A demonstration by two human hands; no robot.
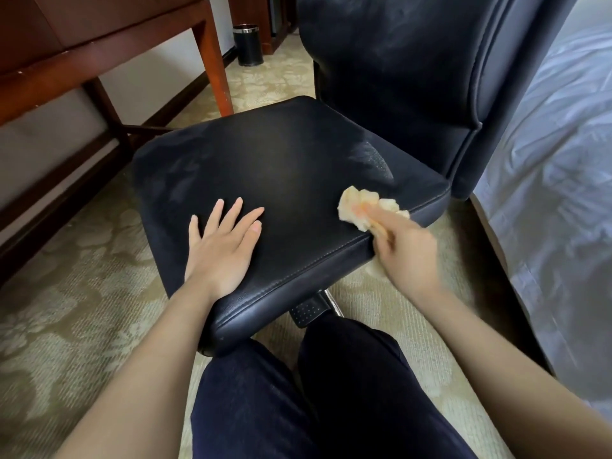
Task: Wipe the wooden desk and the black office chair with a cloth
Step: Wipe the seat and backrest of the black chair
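In the head view the chair step is in hand: the left hand point(225, 246) lies flat on the black office chair's seat point(281, 154), fingers straight and spread, seemingly to steady it. The blurred right hand point(409, 251) grips a crumpled pale-yellow cloth point(359, 207) against the seat's right front edge. The next move likely calls for sweeping the cloth across the seat toward the left hand, then up the backrest point(397, 67); the wooden bench point(109, 38) stands apart at upper left.

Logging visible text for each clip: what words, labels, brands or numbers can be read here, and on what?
None. No writing, label or number shows on the chair seat, cloth, desk, bin or bedding.
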